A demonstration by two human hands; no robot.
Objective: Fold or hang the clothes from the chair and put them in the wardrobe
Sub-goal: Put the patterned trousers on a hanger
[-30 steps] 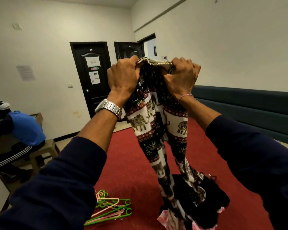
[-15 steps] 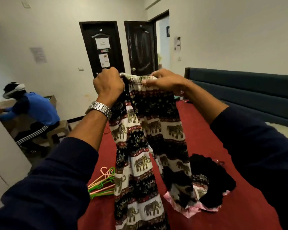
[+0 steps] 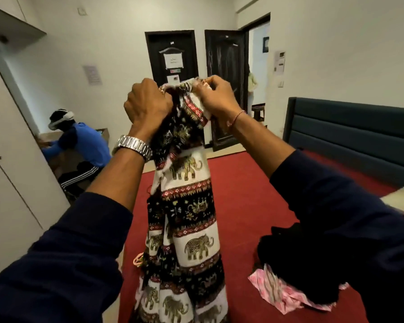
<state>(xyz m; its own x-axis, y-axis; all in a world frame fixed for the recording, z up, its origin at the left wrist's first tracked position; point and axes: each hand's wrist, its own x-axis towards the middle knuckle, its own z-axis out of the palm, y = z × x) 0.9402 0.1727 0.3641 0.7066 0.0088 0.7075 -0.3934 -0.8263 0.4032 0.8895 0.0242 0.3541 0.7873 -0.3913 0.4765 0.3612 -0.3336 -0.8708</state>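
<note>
- Center of the frame is basically all trousers [image 3: 191, 229], elephant print in black, white and red bands, hanging straight down from the top middle to the bottom edge over the red bed [image 3: 243, 197].
- Lower right: a black garment [image 3: 296, 257] heaped on the bed with a pink cloth [image 3: 275, 292] poking out under it. The right sleeve covers part of that pile.
- A bit of pink hanger [image 3: 138, 261] peeks out just left of the trousers, near the bed's left edge; the rest is hidden behind the fabric.
- Left side: pale wardrobe doors [image 3: 12, 183], and past them a seated person [image 3: 84, 145] in a blue top with a white headset, at a desk in the corner.
- Back wall has two dark doors [image 3: 173, 57], the right one standing open. Blue headboard [image 3: 350, 134] along the right.
- Left hand [image 3: 148, 106], with a steel watch on the wrist, is clenched around a bunch of the trousers near the top.
- Right hand [image 3: 216, 99] pinches the top edge with curled fingers, just beside the left, both raised to about door-sign height.
- Both forearms angle up and inward, dark sleeves filling the lower corners.
- Open room: bare red bed between the trousers and the black pile, and a strip of floor between bed and wardrobe.
</note>
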